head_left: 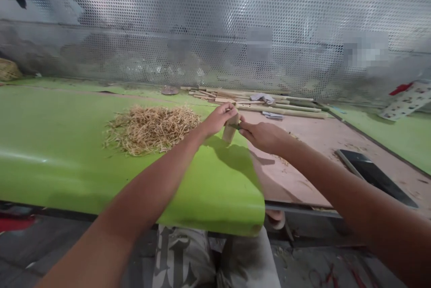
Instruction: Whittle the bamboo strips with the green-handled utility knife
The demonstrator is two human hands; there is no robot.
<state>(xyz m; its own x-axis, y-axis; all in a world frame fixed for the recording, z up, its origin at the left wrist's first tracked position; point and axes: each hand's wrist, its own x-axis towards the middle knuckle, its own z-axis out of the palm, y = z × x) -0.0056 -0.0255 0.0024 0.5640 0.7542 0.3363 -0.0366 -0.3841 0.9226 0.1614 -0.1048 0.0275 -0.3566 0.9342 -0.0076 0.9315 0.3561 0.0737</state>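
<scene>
My left hand (220, 118) is closed around the top of a flat, pale piece of bamboo or wood (229, 133), which stands tilted above the green sheet (229, 180). My right hand (264, 136) is closed on a small dark-bladed tool (239, 126), most of it hidden by the fingers. The tool's dark end meets the right edge of the pale piece. Left of my hands lies a heap of thin, tan, straw-like strands (153, 128) on the green sheet.
Several bamboo sticks (286, 111) lie along the back, below a perforated metal screen (215, 19). A black tablet-like device (375, 173) rests at the right on the pinkish board (296, 185). A spotted white container (406, 102) is farther right. A woven basket (8, 69) stands far left.
</scene>
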